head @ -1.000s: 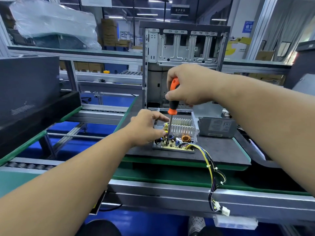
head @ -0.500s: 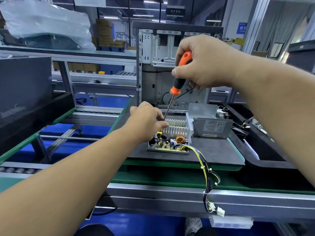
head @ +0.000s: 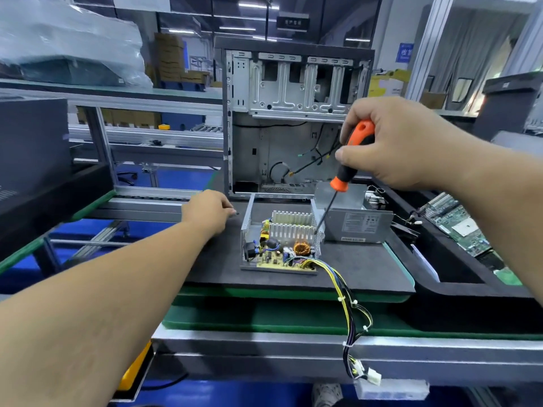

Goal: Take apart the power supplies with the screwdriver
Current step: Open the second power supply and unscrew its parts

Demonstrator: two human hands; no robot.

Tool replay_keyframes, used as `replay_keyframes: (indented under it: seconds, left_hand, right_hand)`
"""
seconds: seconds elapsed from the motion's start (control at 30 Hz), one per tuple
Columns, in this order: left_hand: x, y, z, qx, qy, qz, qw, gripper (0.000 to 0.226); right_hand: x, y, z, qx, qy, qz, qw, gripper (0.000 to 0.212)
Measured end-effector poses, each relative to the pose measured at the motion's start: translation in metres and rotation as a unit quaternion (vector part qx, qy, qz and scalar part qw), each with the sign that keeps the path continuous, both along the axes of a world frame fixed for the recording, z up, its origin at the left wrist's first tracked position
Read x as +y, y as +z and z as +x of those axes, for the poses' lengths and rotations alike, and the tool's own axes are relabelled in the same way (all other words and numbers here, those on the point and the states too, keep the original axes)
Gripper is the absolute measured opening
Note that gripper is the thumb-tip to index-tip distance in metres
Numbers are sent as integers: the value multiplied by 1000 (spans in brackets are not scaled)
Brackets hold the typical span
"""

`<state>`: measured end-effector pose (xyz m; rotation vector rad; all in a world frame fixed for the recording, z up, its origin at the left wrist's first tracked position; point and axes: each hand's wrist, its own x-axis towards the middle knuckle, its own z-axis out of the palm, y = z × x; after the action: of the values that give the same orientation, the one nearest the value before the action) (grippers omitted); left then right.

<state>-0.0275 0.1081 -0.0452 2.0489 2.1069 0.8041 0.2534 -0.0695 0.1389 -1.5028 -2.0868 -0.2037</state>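
**Opened power supply on the mat, screwdriver raised beside it**

The likeliest slip is a lost screw: the left hand [head: 210,212] rests on the black mat [head: 367,268] with fingers curled beside a small dark speck, probably a screw [head: 237,213], which could roll off unnoticed. Whether the fingers pinch anything I cannot tell. The right hand [head: 402,145] grips the orange-and-black screwdriver [head: 342,171], its tip low against the right wall of the open power supply [head: 282,242]; a careless swing could gouge parts or snag the wire bundle [head: 346,304] hanging over the bench edge.

The supply sits between the hands, lid off, showing finned heatsinks, a copper coil and a tan board. A closed supply [head: 357,221] stands under the right hand.
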Motion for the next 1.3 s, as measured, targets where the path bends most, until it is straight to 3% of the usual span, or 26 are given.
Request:
replay_keyframes:
  seconds: [0.13, 0.27, 0.33, 0.4, 0.47, 0.53, 0.67, 0.77, 0.83, 0.9, 1.0, 1.13, 1.3]
  left_hand:
    - [14, -10, 10, 102, 4, -29, 994, 12]
    - [22, -11, 11, 103, -15, -52, 993, 12]
    - [19, -5, 9, 67, -37, -35, 996, 11]
    - [9, 10, 9, -22, -63, 17, 998, 14]
    - [-11, 31, 17, -123, -116, 88, 982, 17]
    - [-43, 51, 32, -148, -208, 128, 958, 12]
    - [-104, 62, 58, 6, -386, 97, 917, 8]
    - [-122, 49, 73, 138, -405, 78, 900, 14]
    - [-122, 42, 80, 144, -404, 41, 902, 15]
    - [-118, 37, 87, 84, -397, 8, 914, 10]
    - [-108, 31, 96, -80, -353, -7, 932, 20]
    - [-104, 26, 102, -201, -353, -25, 913, 18]
    - [-104, 19, 100, -287, -358, -27, 888, 18]
  right_hand:
    - [1, -7, 4, 6, 6, -18, 1000, 14]
    - [3, -8, 1, -1, 16, -22, 1000, 13]
    - [4, -10, -2, -4, 19, -31, 999, 13]
    - [6, -12, -4, -10, 22, -38, 999, 13]
    - [7, -15, -6, -17, 28, -42, 999, 12]
    - [7, -17, -9, -26, 33, -46, 998, 13]
    - [8, -22, -12, -39, 35, -48, 997, 13]
    - [11, -28, -16, -55, 30, -55, 997, 13]
    - [14, -31, -18, -61, 27, -64, 996, 13]
    - [18, -31, -21, -64, 23, -70, 995, 13]
    - [24, -27, -24, -68, 21, -84, 994, 12]
    - [30, -22, -28, -72, 18, -95, 993, 11]
    - [35, -20, -32, -69, 7, -93, 993, 12]
